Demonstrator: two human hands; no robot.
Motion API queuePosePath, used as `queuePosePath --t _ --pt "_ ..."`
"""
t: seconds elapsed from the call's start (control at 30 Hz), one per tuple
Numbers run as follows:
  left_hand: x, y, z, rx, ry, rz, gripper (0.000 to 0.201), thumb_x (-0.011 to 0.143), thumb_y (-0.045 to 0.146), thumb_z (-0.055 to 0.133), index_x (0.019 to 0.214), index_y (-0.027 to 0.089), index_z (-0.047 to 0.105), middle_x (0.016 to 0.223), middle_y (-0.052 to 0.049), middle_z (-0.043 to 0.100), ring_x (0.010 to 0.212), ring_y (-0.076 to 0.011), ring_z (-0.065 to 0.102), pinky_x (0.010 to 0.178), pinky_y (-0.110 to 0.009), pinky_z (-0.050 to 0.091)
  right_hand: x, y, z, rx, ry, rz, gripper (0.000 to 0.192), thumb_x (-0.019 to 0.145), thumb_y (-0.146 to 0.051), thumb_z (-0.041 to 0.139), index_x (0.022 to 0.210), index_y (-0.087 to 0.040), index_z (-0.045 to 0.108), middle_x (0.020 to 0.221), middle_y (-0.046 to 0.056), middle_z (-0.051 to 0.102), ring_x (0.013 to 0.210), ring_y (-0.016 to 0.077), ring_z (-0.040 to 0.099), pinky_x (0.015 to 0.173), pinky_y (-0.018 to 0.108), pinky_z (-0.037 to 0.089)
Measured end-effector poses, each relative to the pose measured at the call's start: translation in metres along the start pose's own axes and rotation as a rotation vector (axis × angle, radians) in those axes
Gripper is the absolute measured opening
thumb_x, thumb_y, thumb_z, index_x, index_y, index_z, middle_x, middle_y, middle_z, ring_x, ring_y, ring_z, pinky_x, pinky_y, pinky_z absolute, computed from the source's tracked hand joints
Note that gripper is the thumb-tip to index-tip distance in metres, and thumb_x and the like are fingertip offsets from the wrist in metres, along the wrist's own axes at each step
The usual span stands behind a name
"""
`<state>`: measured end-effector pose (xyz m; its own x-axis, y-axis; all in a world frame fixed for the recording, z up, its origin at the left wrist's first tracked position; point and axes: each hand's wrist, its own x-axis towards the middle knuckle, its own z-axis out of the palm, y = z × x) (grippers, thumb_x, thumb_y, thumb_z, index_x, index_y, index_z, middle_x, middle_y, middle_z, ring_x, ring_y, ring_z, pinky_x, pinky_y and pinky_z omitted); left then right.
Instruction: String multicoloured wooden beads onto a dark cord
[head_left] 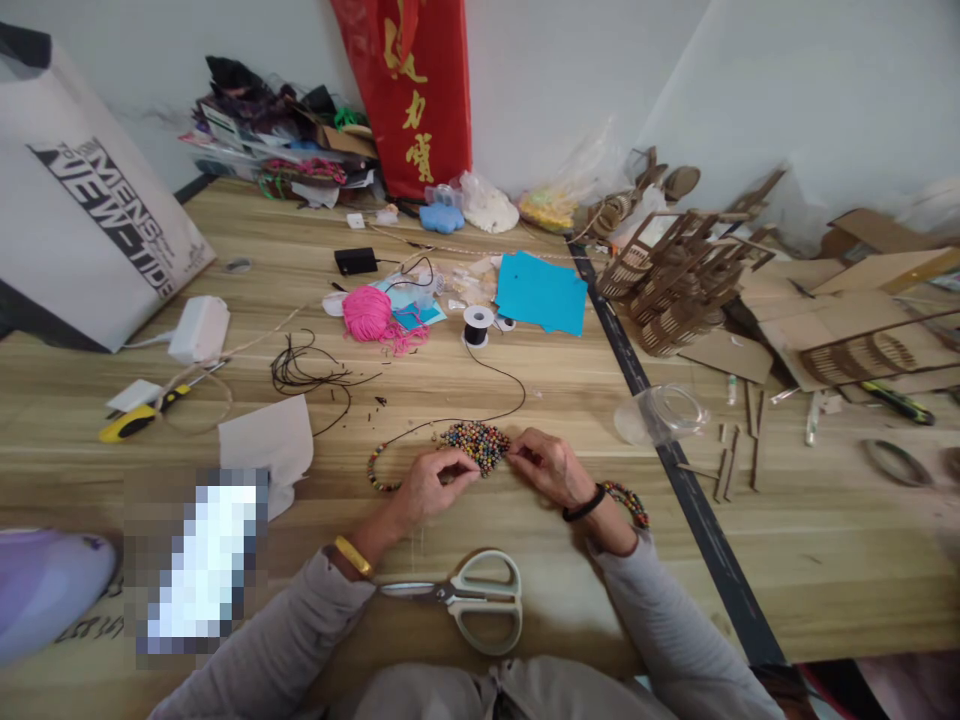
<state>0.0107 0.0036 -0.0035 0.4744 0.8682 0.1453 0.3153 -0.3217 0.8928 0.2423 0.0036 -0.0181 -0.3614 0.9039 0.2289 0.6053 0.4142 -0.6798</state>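
A loose heap of small multicoloured beads [480, 440] lies on the wooden table between my hands. My left hand [439, 485] is at the heap's lower left edge, thumb and forefinger pinched together; what they hold is too small to make out. Across the heap, my right hand [551, 465] has its fingers closed at the right edge, their contents hidden. A strung row of beads [373, 468] curves out beside my left hand. Thin black cord [517, 385] runs from a white-rimmed spool [478, 327] round towards that row. Another beaded loop [628, 503] lies by my right wrist.
Scissors [480, 595] lie between my forearms, near the table's front edge. Behind the beads are a pink yarn ball [367, 314] and blue sheets [541, 292]. Left are a cord tangle [300, 370] and a yellow-handled tool [131, 422]; right, a clear plastic cup [637, 417] and wooden models [675, 280].
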Motion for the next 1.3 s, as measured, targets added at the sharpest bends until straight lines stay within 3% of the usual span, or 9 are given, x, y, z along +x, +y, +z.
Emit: queuePosePath --t 0.2,0.83,1.17,1.3 --pt "0.0035 0.0006 -0.0039 -0.11 0.082 -0.069 0.01 0.079 0.02 0.062 0.074 0.013 0.067 0.071 -0.004 0.071 0.068 -0.014 0.064 0.066 -0.022 0.048 0.0001 0.0018 0.003 -0.061 0.003 -0.033 0.007 0.085 -0.014 0.057 0.082 -0.018 0.061 0.078 0.003 0.062 0.068 0.0138 0.057 0.063 0.024 0.043" --pt "0.0055 -0.005 -0.0028 -0.312 0.138 -0.148 0.013 0.078 0.024 0.062 0.072 0.013 0.064 0.066 -0.003 0.067 0.064 -0.0126 0.063 0.064 -0.022 0.049 0.0003 -0.0039 0.0072 -0.257 -0.062 -0.063 0.006 0.089 -0.016 0.057 0.091 -0.019 0.062 0.085 0.004 0.063 0.076 0.015 0.06 0.067 0.024 0.042" --pt "0.0053 -0.0056 -0.0017 -0.31 0.13 -0.146 0.012 0.076 0.025 0.064 0.072 0.013 0.064 0.066 -0.003 0.068 0.063 -0.0132 0.063 0.063 -0.023 0.05 -0.0004 -0.0033 0.0055 -0.169 -0.026 -0.075 0.003 0.086 -0.02 0.057 0.087 -0.019 0.06 0.08 0.003 0.061 0.065 0.0136 0.056 0.059 0.024 0.041" --pt "0.0045 -0.0061 -0.0009 -0.32 0.124 -0.154 0.012 0.076 0.024 0.064 0.074 0.012 0.064 0.067 -0.003 0.068 0.064 -0.0129 0.063 0.064 -0.023 0.05 0.0003 -0.0008 0.0067 -0.093 0.031 -0.107 0.009 0.091 -0.018 0.05 0.093 -0.019 0.06 0.087 0.006 0.063 0.075 0.0159 0.06 0.067 0.026 0.046"
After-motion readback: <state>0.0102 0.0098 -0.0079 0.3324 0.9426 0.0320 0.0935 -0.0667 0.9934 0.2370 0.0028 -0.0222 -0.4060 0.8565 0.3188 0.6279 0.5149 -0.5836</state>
